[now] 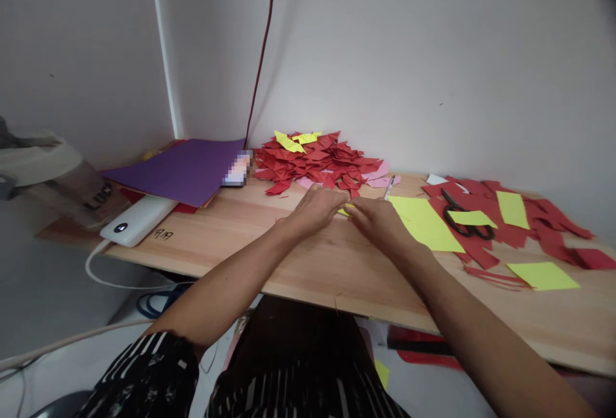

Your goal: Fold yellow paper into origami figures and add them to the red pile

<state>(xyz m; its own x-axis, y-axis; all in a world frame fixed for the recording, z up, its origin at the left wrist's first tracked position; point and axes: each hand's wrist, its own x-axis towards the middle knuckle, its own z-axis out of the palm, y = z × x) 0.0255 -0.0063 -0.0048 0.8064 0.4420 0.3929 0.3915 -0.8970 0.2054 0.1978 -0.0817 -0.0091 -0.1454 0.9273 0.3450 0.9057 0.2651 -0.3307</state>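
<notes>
Both my hands meet over the middle of the wooden table [308, 267]. My left hand [320, 207] is closed on one side of a small yellow paper [344, 210], mostly hidden by the fingers. From the other side, my right hand [378, 214] pinches the same paper. A larger yellow sheet [426, 222] lies flat just right of my right hand, with a pen [389, 187] by its upper edge. Behind my hands rises a heap of folded red paper pieces [322, 161], topped by yellow folded pieces [290, 141].
At the right, black-handled scissors [450, 212] lie among red paper strips [514, 235] and yellow pieces [543, 275]. Purple paper [187, 164], a white power bank [139, 220], a phone [238, 169] and a bag [72, 187] are at the left.
</notes>
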